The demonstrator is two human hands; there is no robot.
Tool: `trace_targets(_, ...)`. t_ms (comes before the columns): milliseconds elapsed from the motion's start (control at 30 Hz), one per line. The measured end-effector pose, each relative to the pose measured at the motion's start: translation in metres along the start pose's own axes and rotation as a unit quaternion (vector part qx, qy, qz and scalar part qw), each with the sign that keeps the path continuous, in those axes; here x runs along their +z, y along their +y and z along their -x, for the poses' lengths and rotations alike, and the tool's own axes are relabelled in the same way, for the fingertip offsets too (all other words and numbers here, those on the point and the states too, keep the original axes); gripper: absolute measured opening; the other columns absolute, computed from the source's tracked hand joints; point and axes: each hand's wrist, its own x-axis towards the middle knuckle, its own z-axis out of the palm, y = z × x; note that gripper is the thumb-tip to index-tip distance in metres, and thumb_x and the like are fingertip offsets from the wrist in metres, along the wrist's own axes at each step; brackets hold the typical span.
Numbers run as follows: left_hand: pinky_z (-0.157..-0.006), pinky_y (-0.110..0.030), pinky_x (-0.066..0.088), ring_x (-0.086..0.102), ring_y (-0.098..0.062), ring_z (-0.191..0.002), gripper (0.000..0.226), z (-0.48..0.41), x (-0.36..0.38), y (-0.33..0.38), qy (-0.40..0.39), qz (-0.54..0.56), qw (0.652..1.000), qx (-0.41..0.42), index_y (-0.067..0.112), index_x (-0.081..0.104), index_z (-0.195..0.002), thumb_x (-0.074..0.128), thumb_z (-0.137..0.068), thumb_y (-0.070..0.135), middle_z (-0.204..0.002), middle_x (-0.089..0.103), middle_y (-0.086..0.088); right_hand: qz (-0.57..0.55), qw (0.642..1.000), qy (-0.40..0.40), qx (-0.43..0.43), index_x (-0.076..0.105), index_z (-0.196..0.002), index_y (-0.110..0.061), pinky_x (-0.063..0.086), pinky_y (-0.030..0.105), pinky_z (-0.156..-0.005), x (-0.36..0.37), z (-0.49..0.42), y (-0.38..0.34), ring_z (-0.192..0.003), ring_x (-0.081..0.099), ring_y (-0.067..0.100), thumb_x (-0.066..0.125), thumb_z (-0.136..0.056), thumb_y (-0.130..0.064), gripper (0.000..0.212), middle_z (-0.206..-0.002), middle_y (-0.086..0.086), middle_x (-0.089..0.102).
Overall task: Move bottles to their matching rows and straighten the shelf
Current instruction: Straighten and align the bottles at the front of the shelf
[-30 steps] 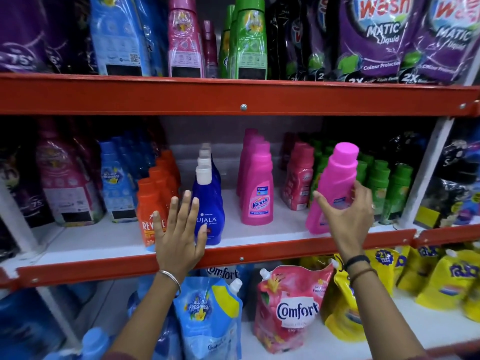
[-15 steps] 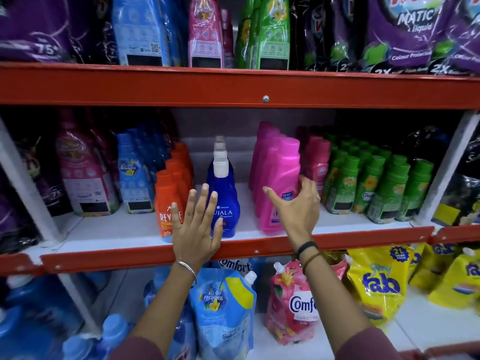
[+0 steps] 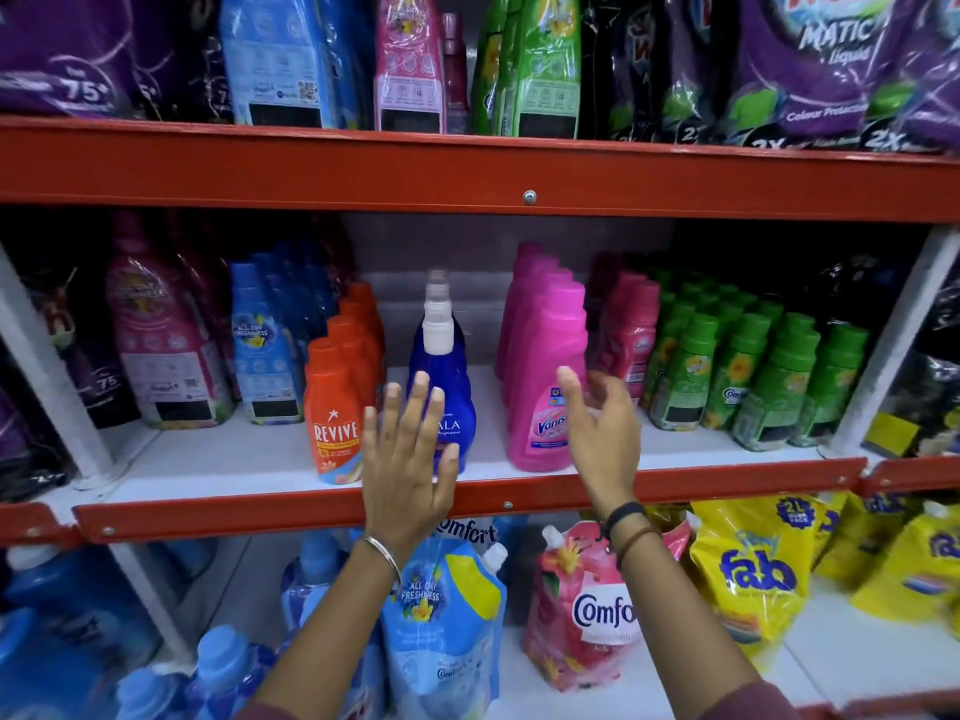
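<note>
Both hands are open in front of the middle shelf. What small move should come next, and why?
Probably close the left hand around the dark blue plastic bottle with the white cap and slide it back. It stands at the shelf's front edge, right behind those fingers, while the open right hand is beside the front pink plastic Vanish bottle, holding nothing.

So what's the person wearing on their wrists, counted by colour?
Silver bangle, left wrist: 1
Black band, right wrist: 1
Brown band, right wrist: 1
Total: 3
</note>
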Motion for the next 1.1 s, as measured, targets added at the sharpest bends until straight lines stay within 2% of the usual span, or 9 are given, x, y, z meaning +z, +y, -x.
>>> trace_targets(100,-0.121,-0.032,0.015,0.017,-0.017,-0.149,0.060,0.000,-0.004,0.048,-0.083,0.220,0.972,-0.021,0.020,0.018,-0.153,0.037,-0.097,0.026,-0.162,0.016,0.003,-0.138,0.988,-0.011,0.068,0.063,-0.089,-0.025,0.051,0.040,-0.082,-0.009,0.004,0.022,-0.084,0.063,0.013,0.041,-0.086,-0.063,0.044,-0.086,-0.005,0.066)
trace_targets(167,-0.119,-0.020,0.012,0.013,-0.005,-0.148,0.055,-0.002,-0.004,0.082,-0.164,0.333,0.924,-0.092,0.024,0.019,-0.151,0.033,-0.099,0.033,-0.161,0.017,0.006,-0.168,0.981,-0.037,0.092,0.062,-0.081,-0.035,0.051,0.045,-0.093,-0.011,0.005,0.034,-0.095,0.064,0.016,0.037,-0.081,-0.072,0.044,-0.091,-0.012,0.066)
trace_targets(267,-0.115,-0.009,0.000,-0.002,0.008,-0.144,0.056,-0.013,0.001,0.114,-0.227,0.380,0.862,-0.245,0.027,0.007,-0.151,0.024,-0.102,0.048,-0.161,0.003,0.011,-0.197,0.971,-0.103,0.090,0.063,-0.097,-0.034,0.049,0.040,-0.099,-0.016,0.003,0.039,-0.105,0.064,0.016,0.033,-0.083,-0.067,0.047,-0.109,0.001,0.068)
trace_targets(400,-0.113,-0.015,0.004,0.011,-0.007,-0.148,0.075,-0.033,0.007,0.117,-0.254,0.364,0.814,-0.374,0.017,0.013,-0.154,0.016,-0.091,0.058,-0.162,0.014,0.003,-0.211,0.959,-0.161,0.094,0.060,-0.121,-0.006,0.047,0.029,-0.096,-0.024,-0.006,0.041,-0.107,0.063,0.018,0.029,-0.097,-0.048,0.057,-0.115,0.009,0.065)
trace_targets(600,-0.114,-0.026,0.028,0.043,-0.016,-0.135,0.089,-0.038,0.011,0.109,-0.244,0.377,0.804,-0.389,0.020,0.040,-0.146,0.012,-0.082,0.075,-0.147,0.048,-0.001,-0.214,0.961,-0.159,0.079,0.061,-0.120,-0.005,0.047,0.028,-0.095,-0.024,-0.003,0.047,-0.102,0.064,0.014,0.029,-0.098,-0.045,0.056,-0.109,0.003,0.066)
trace_targets(667,-0.114,-0.030,0.030,0.046,-0.021,-0.134,0.088,-0.040,0.010,0.106,-0.244,0.370,0.801,-0.403,0.021,0.041,-0.146,0.010,-0.083,0.074,-0.145,0.050,-0.003,-0.218,0.961,-0.152,0.074,0.063,-0.118,-0.005,0.048,0.027,-0.092,-0.024,-0.003,0.047,-0.098,0.065,0.011,0.029,-0.098,-0.045,0.056,-0.106,0.001,0.066)
trace_targets(833,-0.117,-0.043,0.031,0.044,-0.020,-0.135,0.123,-0.038,0.014,0.100,-0.228,0.404,0.781,-0.419,0.026,0.041,-0.145,0.011,-0.054,0.102,-0.146,0.049,-0.002,-0.227,0.962,-0.130,0.077,0.066,-0.114,-0.004,0.051,0.029,-0.091,-0.023,-0.003,0.048,-0.094,0.067,0.013,0.031,-0.097,-0.045,0.056,-0.104,0.005,0.068)
trace_targets(1000,-0.117,-0.042,0.031,0.043,-0.018,-0.136,0.110,-0.035,0.013,0.101,-0.217,0.419,0.778,-0.415,0.027,0.041,-0.144,0.013,-0.064,0.096,-0.144,0.049,0.001,-0.227,0.963,-0.120,0.083,0.068,-0.111,-0.007,0.052,0.031,-0.091,-0.024,-0.002,0.045,-0.095,0.067,0.014,0.032,-0.092,-0.054,0.062,-0.102,0.003,0.070)
trace_targets(1100,-0.117,-0.035,0.030,0.043,-0.005,-0.134,0.075,-0.022,0.005,0.107,-0.137,0.418,0.817,-0.373,0.036,0.048,-0.135,0.020,-0.082,0.082,-0.143,0.051,0.010,-0.233,0.970,-0.061,0.040,0.066,-0.116,-0.014,0.051,0.014,-0.085,-0.023,0.017,0.046,-0.108,0.065,0.014,0.036,-0.087,-0.065,0.065,-0.113,0.004,0.070)
